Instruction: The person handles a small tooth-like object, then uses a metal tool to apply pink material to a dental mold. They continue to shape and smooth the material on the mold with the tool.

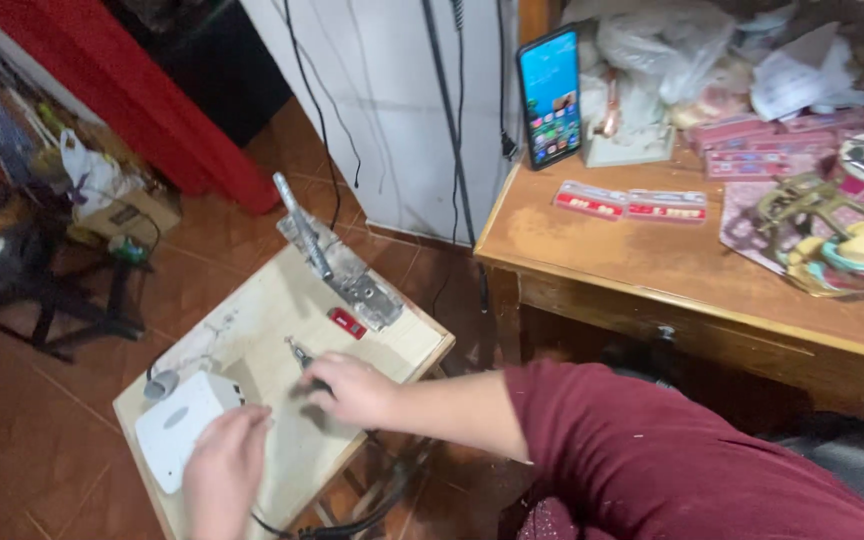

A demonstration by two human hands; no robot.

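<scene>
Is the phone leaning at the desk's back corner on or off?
On: the phone stands upright with its screen lit blue, showing rows of small icons.

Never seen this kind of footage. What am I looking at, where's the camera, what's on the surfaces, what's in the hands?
One view only, from a camera worn on the person's head, looking down. No machine: two bare hands work over a small wooden board. The left hand rests on a white rounded device. The right hand, on a dark-red sleeve, grips a small metal tool; its exact kind is too small to tell. On the board lie a metal lever fixture and a small red piece. Beside it, a cluttered wooden table holds a propped phone.
</scene>
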